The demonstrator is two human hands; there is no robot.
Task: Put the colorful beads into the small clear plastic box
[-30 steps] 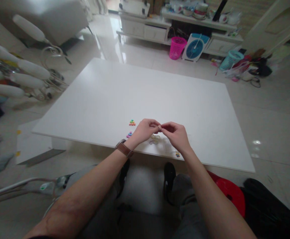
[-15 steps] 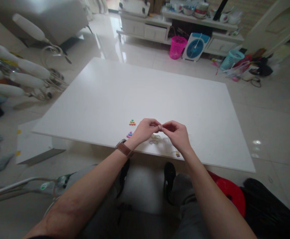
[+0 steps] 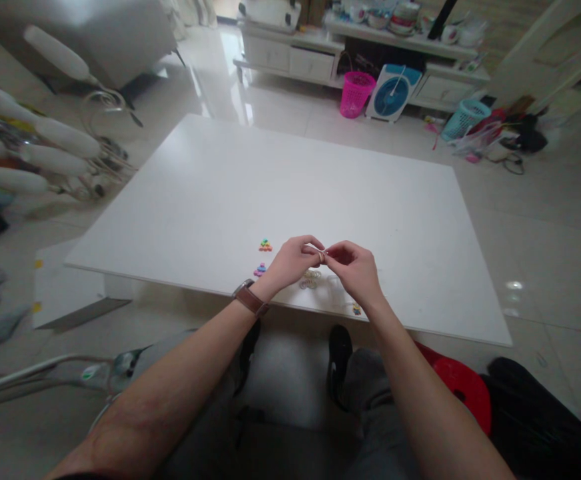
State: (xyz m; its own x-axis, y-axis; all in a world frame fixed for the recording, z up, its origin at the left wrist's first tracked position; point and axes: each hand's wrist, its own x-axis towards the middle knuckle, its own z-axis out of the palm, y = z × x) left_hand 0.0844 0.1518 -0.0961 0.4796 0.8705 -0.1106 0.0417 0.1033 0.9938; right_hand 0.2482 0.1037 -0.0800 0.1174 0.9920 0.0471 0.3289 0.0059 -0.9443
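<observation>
Over the front part of the white table (image 3: 290,193), my two hands meet at the fingertips. My left hand (image 3: 290,261) is closed in a pinch on a small pale ring (image 3: 321,258). My right hand (image 3: 358,268) pinches right against it; what lies in those fingertips is too small to make out. Below the hands lies a loose cluster of small gold and clear rings (image 3: 309,280). To the left are a green, yellow and orange group of small pieces (image 3: 265,245) and a purple and blue group (image 3: 260,270). A tiny yellow and blue figure (image 3: 356,310) lies by the front edge, near my right wrist.
A red stool (image 3: 463,390) stands below the table's right front, beside a black bag-like thing (image 3: 535,413). White-padded metal furniture (image 3: 55,160) is at the left. Farther back are a pink basket (image 3: 356,93), a blue fan (image 3: 393,93) and a low cabinet (image 3: 313,65).
My fingertips have shifted slightly, and a thin white bit now shows between them above the ring. Both hands stay in nearly the same place; the things on the table have not moved.
</observation>
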